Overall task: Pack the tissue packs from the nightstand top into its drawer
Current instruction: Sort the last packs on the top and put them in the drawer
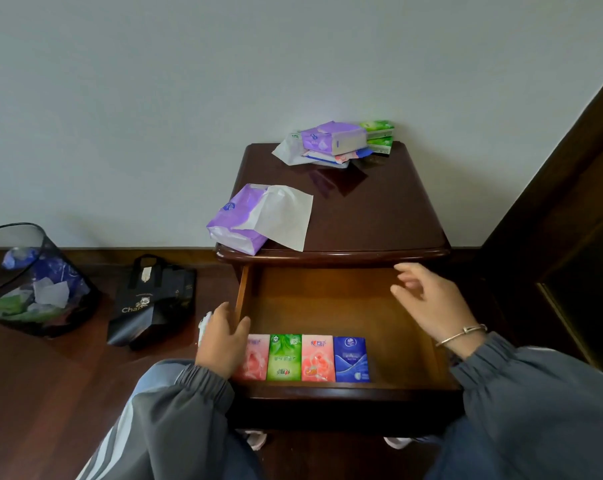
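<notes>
- The nightstand is standing with its drawer pulled open.
- A pile of tissue packs is lying on the top, well behind the drawer.
- An open purple pack is lying above the drawer's left back corner, with a tissue hanging out.
- A row of four small packs is lying inside the drawer along its front wall.
- The right hand is hovering over the drawer's right side, fingers relaxed and empty.
- The left hand is resting on the drawer's left wall; its grasp cannot be told.

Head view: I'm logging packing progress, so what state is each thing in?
drawer, pulled open
four small packs, flat in a row at drawer's front
purple pack, on nightstand top, opened, tissue sticking out
pile of packs, on top at the back
left hand, at drawer's left wall, grip unclear
right hand, open, empty, above drawer
bin, holds rubbish
</notes>
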Available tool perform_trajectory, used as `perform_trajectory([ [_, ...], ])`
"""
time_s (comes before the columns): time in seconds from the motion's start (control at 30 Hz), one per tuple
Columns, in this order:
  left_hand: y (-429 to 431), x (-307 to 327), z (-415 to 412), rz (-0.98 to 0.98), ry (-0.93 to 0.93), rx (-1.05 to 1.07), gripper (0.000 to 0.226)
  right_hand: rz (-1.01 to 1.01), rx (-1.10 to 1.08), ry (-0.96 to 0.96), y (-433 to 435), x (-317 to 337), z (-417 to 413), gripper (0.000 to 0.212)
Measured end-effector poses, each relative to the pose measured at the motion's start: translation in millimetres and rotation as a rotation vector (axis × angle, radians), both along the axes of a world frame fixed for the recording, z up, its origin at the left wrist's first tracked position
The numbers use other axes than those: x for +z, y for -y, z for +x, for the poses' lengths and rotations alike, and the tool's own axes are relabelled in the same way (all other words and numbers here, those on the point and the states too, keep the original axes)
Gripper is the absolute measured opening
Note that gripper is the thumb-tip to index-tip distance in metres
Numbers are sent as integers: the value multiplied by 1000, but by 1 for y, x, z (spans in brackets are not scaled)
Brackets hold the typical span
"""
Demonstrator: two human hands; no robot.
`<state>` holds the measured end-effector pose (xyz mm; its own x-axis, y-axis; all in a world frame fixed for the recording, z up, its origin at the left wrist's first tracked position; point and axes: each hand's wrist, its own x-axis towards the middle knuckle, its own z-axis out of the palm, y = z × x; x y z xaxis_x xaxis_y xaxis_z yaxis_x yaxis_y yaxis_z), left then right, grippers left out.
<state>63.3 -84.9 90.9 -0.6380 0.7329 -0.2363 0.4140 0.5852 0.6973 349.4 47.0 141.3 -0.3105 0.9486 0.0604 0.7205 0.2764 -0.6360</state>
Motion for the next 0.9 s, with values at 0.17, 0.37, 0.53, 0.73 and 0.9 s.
perform_trajectory([
  [0.17, -24, 47, -5, 308, -129, -22, 43, 105, -159, 160, -78, 8, 23, 50],
  [0.37, -92, 99, 5, 459, -230, -187, 33, 5, 5, 481, -141, -12, -23, 68],
  [0.53, -174, 112, 9, 468, -375, -390, 44, 41, -21, 583, -165, -28, -40, 74],
  [0.73, -294, 103, 16, 300, -833, -575, 76, 122, -71, 553, -162, -37, -41, 80],
  [0.9, -374, 89, 27, 54, -1164, -671, 87, 145, -97, 541, -161, -38, -42, 79],
])
